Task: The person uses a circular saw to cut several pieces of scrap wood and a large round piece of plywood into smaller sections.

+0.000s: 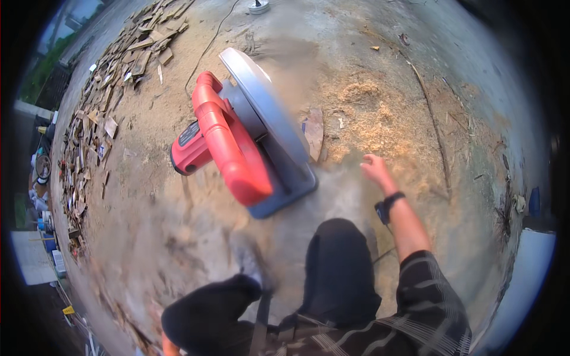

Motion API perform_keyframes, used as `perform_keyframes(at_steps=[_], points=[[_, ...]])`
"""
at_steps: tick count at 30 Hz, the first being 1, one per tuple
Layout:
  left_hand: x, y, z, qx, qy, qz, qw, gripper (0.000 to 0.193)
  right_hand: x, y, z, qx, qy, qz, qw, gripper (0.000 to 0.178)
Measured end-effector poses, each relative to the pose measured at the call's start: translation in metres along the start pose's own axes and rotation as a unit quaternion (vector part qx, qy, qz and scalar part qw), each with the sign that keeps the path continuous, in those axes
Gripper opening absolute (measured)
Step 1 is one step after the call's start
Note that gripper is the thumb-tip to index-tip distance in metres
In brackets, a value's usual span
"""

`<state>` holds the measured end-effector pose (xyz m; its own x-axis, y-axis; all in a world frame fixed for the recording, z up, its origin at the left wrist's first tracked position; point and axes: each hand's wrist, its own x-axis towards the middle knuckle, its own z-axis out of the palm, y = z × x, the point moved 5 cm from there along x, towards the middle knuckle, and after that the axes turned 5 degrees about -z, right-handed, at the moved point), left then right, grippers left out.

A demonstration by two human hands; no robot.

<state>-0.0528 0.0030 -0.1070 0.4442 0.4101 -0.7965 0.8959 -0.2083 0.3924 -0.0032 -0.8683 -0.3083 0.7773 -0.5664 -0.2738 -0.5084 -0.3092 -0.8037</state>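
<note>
A large red circular saw (237, 160) with a grey blade guard (261, 95) and a dark base plate (285, 196) fills the middle, tilted, ahead of my knees. Neither hand is on its handle. My right hand (374, 169), with a black band on the wrist, reaches forward to the right of the saw. Its fingers are bent and closed; what they hold, if anything, is too blurred to make out. A reddish-brown wood piece (314, 132) shows beside the blade guard. My left hand (157, 313) is only a smear beside my left knee, mostly hidden.
Sawdust (374, 113) covers the concrete floor beyond my right hand. Many wood offcuts (95, 136) lie scattered along the left. A cable (211, 47) runs away behind the saw. A long thin stick (430, 107) lies at the right, and a white wall panel (522, 291) stands lower right.
</note>
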Motion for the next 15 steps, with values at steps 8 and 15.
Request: perform_keyframes(at_steps=[8,15], points=[[0.048,0.03,0.038,0.1,-0.001,-0.069,0.993,0.019,0.021,-0.12,0.101,-0.126,-0.011,-0.171,0.977,0.077],[0.083,0.071,0.057,0.176,-0.018,-0.069,0.982,0.019,0.031,-0.167,0.112,-0.147,-0.053,-0.057,0.986,0.074]])
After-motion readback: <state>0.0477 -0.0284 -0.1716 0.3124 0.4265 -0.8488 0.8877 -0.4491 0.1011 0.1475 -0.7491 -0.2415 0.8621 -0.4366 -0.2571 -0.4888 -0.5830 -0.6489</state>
